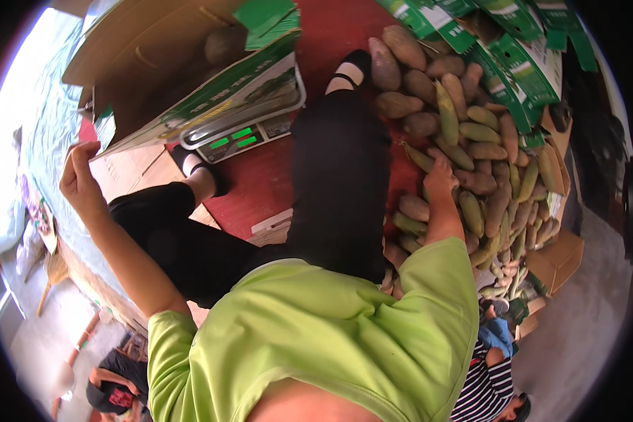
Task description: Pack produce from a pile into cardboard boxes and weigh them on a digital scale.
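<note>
I had the right hand [439, 176] down on the heap of green-husked corn cobs [471, 133] and brown sweet potatoes [401, 105] at right; finger state indeterminable. Left hand [77, 179] loosely curled, empty, beside the open cardboard box [155, 63]. I judged cobs firm, light; grasp mid-length.

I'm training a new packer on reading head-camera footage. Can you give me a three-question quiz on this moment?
1. True or false: the right hand is down at the heap of sweet potatoes and corn cobs.
2. What does the left hand touch? A) the scale's display B) the flap of the open cardboard box C) a corn cob
3. Fill in: the cardboard box sits on a weighing ____ with lit green digits.

Key: 1 true; 2 B; 3 scale.
</note>
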Available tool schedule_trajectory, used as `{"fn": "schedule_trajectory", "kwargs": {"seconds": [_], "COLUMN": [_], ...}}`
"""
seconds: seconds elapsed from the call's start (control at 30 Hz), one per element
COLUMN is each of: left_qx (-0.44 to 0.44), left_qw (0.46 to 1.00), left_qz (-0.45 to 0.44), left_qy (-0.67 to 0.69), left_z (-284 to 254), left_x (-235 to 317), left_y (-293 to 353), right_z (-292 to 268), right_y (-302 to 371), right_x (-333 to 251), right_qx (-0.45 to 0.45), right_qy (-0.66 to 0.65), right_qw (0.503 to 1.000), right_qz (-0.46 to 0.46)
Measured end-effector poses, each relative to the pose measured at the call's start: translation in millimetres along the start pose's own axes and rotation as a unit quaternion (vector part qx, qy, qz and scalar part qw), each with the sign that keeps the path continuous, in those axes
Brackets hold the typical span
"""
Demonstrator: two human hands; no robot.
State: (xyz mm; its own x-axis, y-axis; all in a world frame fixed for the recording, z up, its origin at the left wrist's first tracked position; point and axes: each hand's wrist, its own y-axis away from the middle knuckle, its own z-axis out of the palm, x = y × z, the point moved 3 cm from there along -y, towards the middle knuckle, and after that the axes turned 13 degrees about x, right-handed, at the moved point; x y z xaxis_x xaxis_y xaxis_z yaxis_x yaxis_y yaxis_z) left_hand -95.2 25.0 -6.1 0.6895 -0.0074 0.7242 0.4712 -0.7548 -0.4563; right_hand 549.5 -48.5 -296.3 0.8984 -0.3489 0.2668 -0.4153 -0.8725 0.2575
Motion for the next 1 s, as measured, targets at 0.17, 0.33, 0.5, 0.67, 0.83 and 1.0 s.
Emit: {"fn": "schedule_trajectory", "kwargs": {"seconds": [0.17, 0.33, 0.5, 0.67, 0.83, 1.0], "left_qx": [-0.019, 0.000, -0.035, -0.046, -0.049, -0.067], "left_qw": [1.000, 1.000, 0.999, 0.998, 0.998, 0.997], "left_qz": [0.018, 0.022, 0.036, 0.030, 0.042, 0.044], "left_qy": [-0.015, 0.004, -0.008, 0.000, -0.020, 0.002], "left_z": [2, 3, 2, 3, -3, -1], "left_x": [4, 11, 11, 20, 18, 24], "left_y": [-1, 0, 4, 2, 3, 1], "right_z": [6, 21, 29, 49, 24, 37], "right_y": [-4, 9, 33, 42, 40, 43], "right_x": [0, 0, 1, 1, -15, -14], "right_qx": [-0.054, -0.027, -0.061, -0.025, -0.078, -0.082], "right_qy": [0.113, 0.066, 0.106, 0.024, 0.073, 0.003], "right_qw": [0.992, 0.997, 0.992, 0.997, 0.992, 0.993], "right_qz": [-0.011, 0.027, 0.017, 0.072, 0.064, 0.088]}}
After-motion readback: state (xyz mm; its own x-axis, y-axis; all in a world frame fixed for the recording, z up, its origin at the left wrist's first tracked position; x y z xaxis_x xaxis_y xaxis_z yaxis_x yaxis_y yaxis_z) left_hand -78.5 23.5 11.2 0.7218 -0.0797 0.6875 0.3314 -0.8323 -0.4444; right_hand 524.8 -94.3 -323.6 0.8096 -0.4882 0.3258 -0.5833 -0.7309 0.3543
